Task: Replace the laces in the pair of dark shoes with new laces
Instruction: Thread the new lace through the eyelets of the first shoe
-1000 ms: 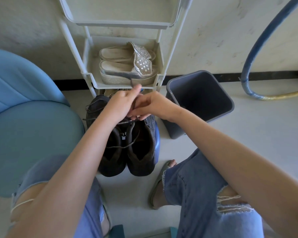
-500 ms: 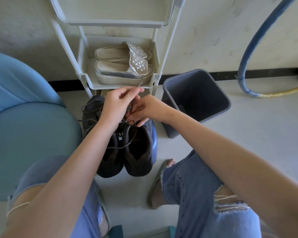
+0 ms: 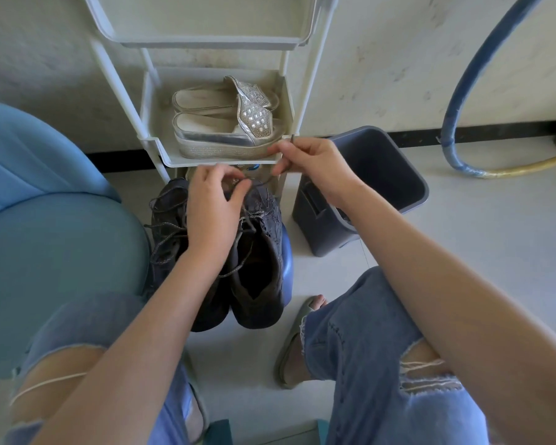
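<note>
Two dark shoes stand side by side on a blue stool, toes away from me: the left shoe [image 3: 167, 226] with loose grey laces, the right shoe [image 3: 257, 268] partly unlaced. My left hand [image 3: 212, 210] hovers over the right shoe's toe end, its thumb and fingers pinching the grey lace [image 3: 264, 181] at an eyelet. My right hand [image 3: 312, 165] is raised to the right and pinches the free end of that lace, which runs taut between both hands.
A white shoe rack [image 3: 161, 149] with silver platform sandals [image 3: 225, 130] stands right behind the shoes. A grey bin [image 3: 408, 181] sits at right, a blue chair [image 3: 45, 220] at left, a blue hose [image 3: 456, 91] by the wall. My knees flank the stool.
My right hand has pulled away up and to the right, drawing the lace end out. My left hand stayed over the right shoe's front.
</note>
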`<state>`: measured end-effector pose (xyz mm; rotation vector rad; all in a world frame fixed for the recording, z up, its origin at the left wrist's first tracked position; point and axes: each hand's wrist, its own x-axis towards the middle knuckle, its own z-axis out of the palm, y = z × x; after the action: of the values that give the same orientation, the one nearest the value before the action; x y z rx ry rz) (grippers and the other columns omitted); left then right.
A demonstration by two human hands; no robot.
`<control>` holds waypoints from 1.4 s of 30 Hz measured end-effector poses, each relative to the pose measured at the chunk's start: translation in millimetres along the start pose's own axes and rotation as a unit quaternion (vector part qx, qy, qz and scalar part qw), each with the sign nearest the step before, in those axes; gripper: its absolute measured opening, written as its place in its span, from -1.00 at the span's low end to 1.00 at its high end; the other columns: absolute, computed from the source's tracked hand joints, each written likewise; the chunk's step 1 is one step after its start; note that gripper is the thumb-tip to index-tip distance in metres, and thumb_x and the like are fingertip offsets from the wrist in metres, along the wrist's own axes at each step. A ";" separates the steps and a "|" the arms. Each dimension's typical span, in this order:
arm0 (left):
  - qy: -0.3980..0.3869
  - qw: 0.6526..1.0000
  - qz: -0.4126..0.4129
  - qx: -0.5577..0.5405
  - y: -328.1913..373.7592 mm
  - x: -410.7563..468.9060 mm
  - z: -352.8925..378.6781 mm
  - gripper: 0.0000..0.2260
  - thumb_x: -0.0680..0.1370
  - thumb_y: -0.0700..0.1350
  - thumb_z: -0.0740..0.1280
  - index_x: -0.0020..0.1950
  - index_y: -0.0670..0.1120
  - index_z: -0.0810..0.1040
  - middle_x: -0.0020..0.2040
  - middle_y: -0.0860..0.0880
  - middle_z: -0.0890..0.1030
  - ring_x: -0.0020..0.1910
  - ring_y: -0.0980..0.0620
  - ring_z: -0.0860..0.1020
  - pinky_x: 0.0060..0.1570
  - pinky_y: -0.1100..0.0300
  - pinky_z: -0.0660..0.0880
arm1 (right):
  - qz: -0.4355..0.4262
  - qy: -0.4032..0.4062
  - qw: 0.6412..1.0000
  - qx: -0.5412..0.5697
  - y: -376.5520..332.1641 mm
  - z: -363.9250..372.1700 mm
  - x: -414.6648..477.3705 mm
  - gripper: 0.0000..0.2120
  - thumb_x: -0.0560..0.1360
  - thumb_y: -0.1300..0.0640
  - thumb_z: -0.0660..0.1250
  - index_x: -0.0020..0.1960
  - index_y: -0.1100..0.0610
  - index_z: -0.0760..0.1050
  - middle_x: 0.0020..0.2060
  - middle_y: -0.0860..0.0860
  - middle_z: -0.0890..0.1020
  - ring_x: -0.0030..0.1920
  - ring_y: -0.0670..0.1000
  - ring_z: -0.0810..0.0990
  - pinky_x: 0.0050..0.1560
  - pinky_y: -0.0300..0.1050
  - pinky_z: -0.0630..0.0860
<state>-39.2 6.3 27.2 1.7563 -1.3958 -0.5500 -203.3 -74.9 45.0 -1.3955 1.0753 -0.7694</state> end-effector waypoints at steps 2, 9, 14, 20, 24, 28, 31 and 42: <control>-0.036 0.998 -0.057 -0.004 0.0 -9.6 0.1 -0.88 0.55 -0.05 0.31 -0.09 -0.08 0.56 -0.21 0.06 0.59 -0.25 0.12 0.55 -0.19 0.18 0.48 | -0.030 0.045 0.988 -0.142 -0.3 -8.5 0.9 -0.80 0.56 0.13 0.32 0.04 0.23 0.65 -0.41 0.01 0.55 -0.36 -0.09 0.44 -0.09 -0.15 0.44; -0.259 0.926 -0.271 -0.037 -13.1 -44.8 29.0 -0.72 0.55 -0.02 0.31 -0.26 -0.18 0.52 -0.31 -0.06 0.64 -0.59 0.23 0.48 -0.60 0.39 0.36 | 0.030 0.038 0.937 -0.346 -2.3 -33.4 -2.3 -0.71 0.53 -0.07 0.32 0.17 0.06 0.56 -0.20 -0.16 0.58 -0.27 -0.24 0.51 -0.06 -0.13 0.48; -0.191 0.948 -0.248 -0.058 -18.2 -51.6 40.9 -0.89 0.49 -0.07 0.39 -0.13 -0.09 0.53 -0.35 0.02 0.62 -0.45 0.14 0.56 -0.33 0.25 0.43 | 0.079 -0.113 0.933 -0.331 15.5 -23.8 -5.7 -0.83 0.50 0.05 0.40 -0.12 0.11 0.46 -0.45 -0.03 0.61 -0.47 -0.17 0.48 -0.19 -0.16 0.45; -0.131 0.910 -0.328 -0.215 -17.8 -55.2 44.9 -0.88 0.50 -0.28 0.33 -0.10 -0.06 0.57 -0.26 0.01 0.62 -0.37 0.21 0.58 -0.52 0.39 0.39 | 0.089 -0.234 0.927 -0.280 28.2 -7.2 1.7 -0.93 0.51 0.25 0.37 -0.03 0.19 0.63 -0.23 0.02 0.71 -0.40 -0.15 0.56 -0.43 -0.37 0.37; -0.140 0.883 -0.359 -0.267 -19.9 -57.3 44.8 -0.68 0.55 -0.29 0.29 0.30 -0.16 0.50 -0.14 0.01 0.60 -0.27 0.21 0.55 -0.51 0.46 0.36 | 0.112 -0.265 0.914 -0.286 37.7 3.6 4.5 -0.93 0.55 0.26 0.31 0.03 0.22 0.52 -0.24 0.04 0.69 -0.33 -0.07 0.64 -0.43 -0.34 0.34; -0.144 0.878 -0.361 -0.279 -22.2 -59.4 46.9 -0.65 0.57 -0.30 0.26 0.35 -0.12 0.47 -0.12 0.05 0.58 -0.27 0.22 0.53 -0.39 0.40 0.37 | 0.118 -0.280 0.902 -0.307 41.4 10.9 9.2 -0.97 0.53 0.29 0.33 -0.05 0.25 0.54 -0.30 0.02 0.65 -0.33 -0.05 0.61 -0.38 -0.42 0.39; -0.139 0.877 -0.362 -0.283 -24.3 -59.5 49.7 -0.65 0.57 -0.30 0.25 0.35 -0.11 0.47 -0.13 0.07 0.58 -0.28 0.23 0.52 -0.34 0.37 0.36 | 0.105 -0.277 0.891 -0.343 43.9 13.9 11.7 -0.96 0.52 0.30 0.34 -0.08 0.20 0.56 -0.32 -0.02 0.62 -0.34 -0.10 0.57 -0.33 -0.41 0.43; -0.142 0.884 -0.348 -0.277 -28.5 -59.5 51.9 -0.64 0.58 -0.32 0.23 0.37 -0.14 0.45 -0.16 0.07 0.57 -0.30 0.21 0.50 -0.47 0.52 0.37 | 0.060 -0.293 0.880 -0.370 44.1 13.2 18.5 -0.92 0.49 0.31 0.37 -0.16 0.18 0.57 -0.36 -0.09 0.60 -0.38 -0.21 0.57 -0.25 -0.47 0.45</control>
<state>-78.7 47.6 -34.3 1.6847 -0.6170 -1.4835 -192.0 -83.6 -2.5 -1.9990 0.9749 0.2228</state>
